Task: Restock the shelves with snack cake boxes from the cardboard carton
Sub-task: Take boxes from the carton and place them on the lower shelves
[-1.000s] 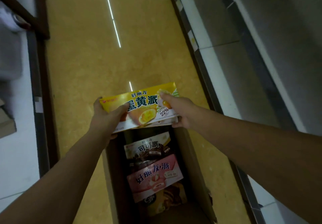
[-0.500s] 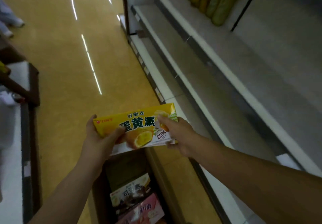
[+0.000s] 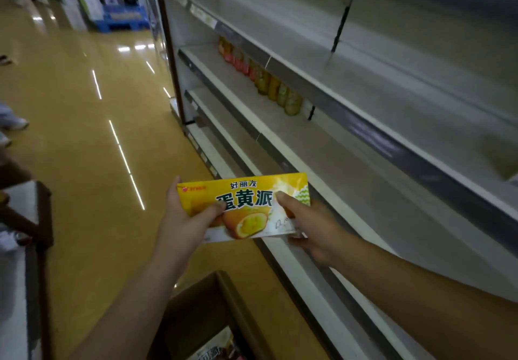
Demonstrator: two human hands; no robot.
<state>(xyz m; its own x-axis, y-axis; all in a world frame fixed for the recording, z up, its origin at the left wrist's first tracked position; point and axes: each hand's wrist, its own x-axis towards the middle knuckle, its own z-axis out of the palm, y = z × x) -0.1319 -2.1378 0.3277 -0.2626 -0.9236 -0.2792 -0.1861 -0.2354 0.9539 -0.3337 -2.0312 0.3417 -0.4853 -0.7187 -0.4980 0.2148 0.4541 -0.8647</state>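
Both hands grasp a yellow snack cake box (image 3: 246,205) by its short ends, the left hand (image 3: 186,221) with its thumb across the printed front, the right hand (image 3: 308,228) with thumb on the face and fingers curled beneath. The box is held in the air, long axis running left to right, printed face up toward the camera, just beside the grey shelves (image 3: 350,146) and above the open cardboard carton (image 3: 213,312). Bottles (image 3: 269,82) line an upper shelf.
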